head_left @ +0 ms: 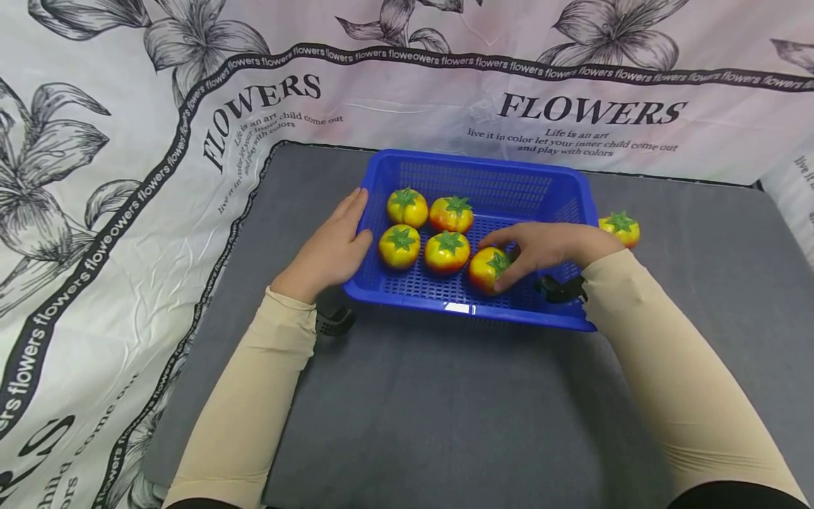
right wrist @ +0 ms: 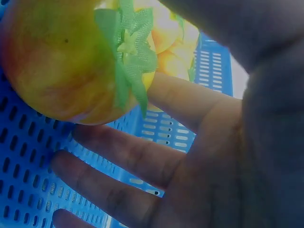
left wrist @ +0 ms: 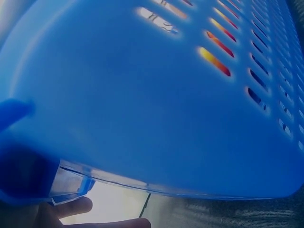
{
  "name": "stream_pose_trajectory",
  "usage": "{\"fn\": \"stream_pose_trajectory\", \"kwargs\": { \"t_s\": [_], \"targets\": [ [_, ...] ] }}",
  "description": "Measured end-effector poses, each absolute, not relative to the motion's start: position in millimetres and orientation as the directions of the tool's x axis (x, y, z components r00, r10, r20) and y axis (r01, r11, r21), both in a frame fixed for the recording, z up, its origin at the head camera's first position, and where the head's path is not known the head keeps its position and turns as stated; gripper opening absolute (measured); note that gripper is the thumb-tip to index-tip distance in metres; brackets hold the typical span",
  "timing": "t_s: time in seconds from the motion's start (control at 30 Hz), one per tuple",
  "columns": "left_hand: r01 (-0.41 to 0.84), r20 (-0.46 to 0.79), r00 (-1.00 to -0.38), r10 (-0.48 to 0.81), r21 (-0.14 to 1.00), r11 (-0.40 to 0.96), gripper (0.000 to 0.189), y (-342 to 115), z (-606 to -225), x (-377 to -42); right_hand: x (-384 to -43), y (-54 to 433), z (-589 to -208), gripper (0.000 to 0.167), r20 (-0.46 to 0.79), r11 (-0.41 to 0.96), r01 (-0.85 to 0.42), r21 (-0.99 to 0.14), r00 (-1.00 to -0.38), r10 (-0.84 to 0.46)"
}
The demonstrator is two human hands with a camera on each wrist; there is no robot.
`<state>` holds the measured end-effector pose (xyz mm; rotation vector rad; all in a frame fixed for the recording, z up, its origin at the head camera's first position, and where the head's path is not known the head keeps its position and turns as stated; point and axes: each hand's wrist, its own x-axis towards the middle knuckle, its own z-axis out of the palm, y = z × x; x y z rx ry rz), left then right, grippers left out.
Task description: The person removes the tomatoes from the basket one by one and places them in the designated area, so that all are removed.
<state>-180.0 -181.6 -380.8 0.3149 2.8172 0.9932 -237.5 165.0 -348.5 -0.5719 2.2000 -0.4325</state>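
A blue plastic basket (head_left: 477,309) with slotted walls stands on the table. Inside, toward its left half, sit several yellow-red artificial fruits (head_left: 447,253) with green star-shaped leaf tops, like tomatoes or persimmons. My right hand (head_left: 540,247) reaches over the basket and pinches the rightmost fruit (right wrist: 61,61) between thumb and fingers. That fruit is low, close to the slotted floor; whether it touches is unclear. At the left end, my left hand (head_left: 333,251) rests against the basket's rim, fingers extended along the outside. The left wrist view shows mainly the basket wall (left wrist: 128,104).
One more fruit (head_left: 620,230) lies outside the basket by its right end, partly hidden by the rim and right wrist. The grey tabletop (head_left: 445,403) spreads in front. White flower-printed cloth (head_left: 407,99) borders the back and left. A dark wrist device (head_left: 335,322) hangs beneath the left wrist.
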Motion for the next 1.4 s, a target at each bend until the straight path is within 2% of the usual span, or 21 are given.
{"fn": "stream_pose_trajectory", "kwargs": {
  "t_s": [0.27, 0.6, 0.8, 1.07, 1.4],
  "targets": [
    [0.155, -0.056, -0.968, 0.243, 0.631, 0.760, 0.070, -181.4, -380.9, -181.0, -236.7, 166.4, -347.0, 0.094, -0.649, 0.860, -0.217, -0.462, -0.578, -0.495],
    [0.156, -0.059, -0.968, 0.246, 0.627, 0.763, 0.070, -182.5, -379.7, -181.0, -237.9, 167.4, -349.6, 0.086, -0.604, 0.843, -0.260, -0.470, -0.602, -0.523],
    [0.152, -0.066, -0.966, 0.250, 0.633, 0.759, 0.071, -181.7, -380.8, -180.8, -236.8, 168.3, -348.5, 0.087, -0.597, 0.853, -0.251, -0.457, -0.625, -0.503],
    [0.153, -0.064, -0.966, 0.251, 0.640, 0.753, 0.070, -181.4, -381.2, -180.1, -239.1, 171.0, -348.8, 0.083, -0.491, 0.833, -0.283, -0.475, -0.701, -0.518],
    [0.153, -0.057, -0.968, 0.245, 0.640, 0.753, 0.071, -180.7, -381.0, -180.4, -239.8, 178.3, -347.9, 0.080, -0.404, 0.806, -0.312, -0.504, -0.739, -0.538]
  ]
}}
